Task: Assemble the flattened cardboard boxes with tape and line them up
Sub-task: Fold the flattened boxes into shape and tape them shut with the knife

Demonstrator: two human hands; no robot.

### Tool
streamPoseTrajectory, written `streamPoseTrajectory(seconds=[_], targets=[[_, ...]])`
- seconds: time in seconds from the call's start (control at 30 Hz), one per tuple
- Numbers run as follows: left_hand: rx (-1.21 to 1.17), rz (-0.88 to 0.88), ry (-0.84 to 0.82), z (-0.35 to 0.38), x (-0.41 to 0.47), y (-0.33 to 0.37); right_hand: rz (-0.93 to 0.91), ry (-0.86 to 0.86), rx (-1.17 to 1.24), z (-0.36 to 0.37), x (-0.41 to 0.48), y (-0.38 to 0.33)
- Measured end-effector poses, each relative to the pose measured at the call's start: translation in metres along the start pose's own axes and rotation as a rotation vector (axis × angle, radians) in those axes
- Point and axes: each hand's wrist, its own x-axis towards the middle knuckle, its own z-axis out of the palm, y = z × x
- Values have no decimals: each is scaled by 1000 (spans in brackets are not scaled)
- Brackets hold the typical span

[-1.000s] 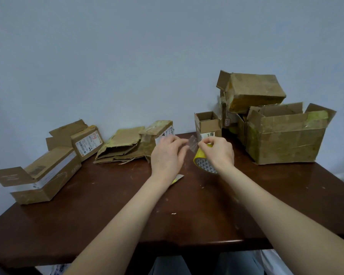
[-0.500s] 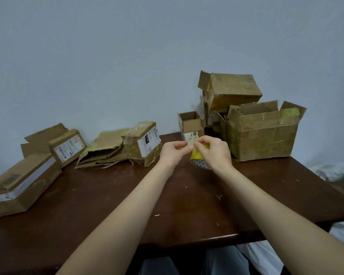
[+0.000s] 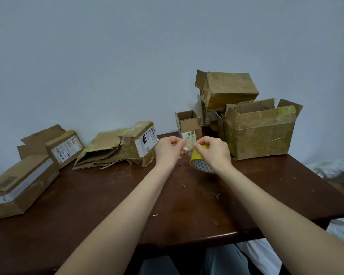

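- tape roll (image 3: 202, 162) hung over the table (image 3: 187, 205), right hand (image 3: 214, 151) curled round it, left hand (image 3: 168, 150) pinching its free end (image 3: 188, 147).
- step looked like peeling a strip; next, a steady pull.

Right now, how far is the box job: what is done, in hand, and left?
Done, it seems: boxes stand formed at the right, the small box, big box and top box. In hand: the right grip holds the roll, the left grip pinches the tape end. Left: the flat stack is unassembled, and no row yet.
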Motion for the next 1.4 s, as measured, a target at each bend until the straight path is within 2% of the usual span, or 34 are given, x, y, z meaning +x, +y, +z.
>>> streamPoseTrajectory(seconds=[0.2,0.4,0.57,0.7,0.8,0.93,1.07,1.4], targets=[[-22,15,0,-3,-3,-3,14,12,-11,5,-2,1],[201,167,-112,-12,-3,-4,23,15,20,5,1,2],[239,161,-75,-12,-1,-6,-46,1,69,2,2,2],[426,217,-51,-9,-1,-3,-58,-19,106,2,2,1],[527,189,-80,-8,0,-2,-88,-31,114,0,1,-1],[334,122,-162,-11,3,-5,-106,-32,120,-2,0,2],[82,71,-116,-12,-3,-4,-120,-30,145,-1,-2,3],[172,138,-90,-16,0,-8,-67,-31,224,1,-6,-7]])
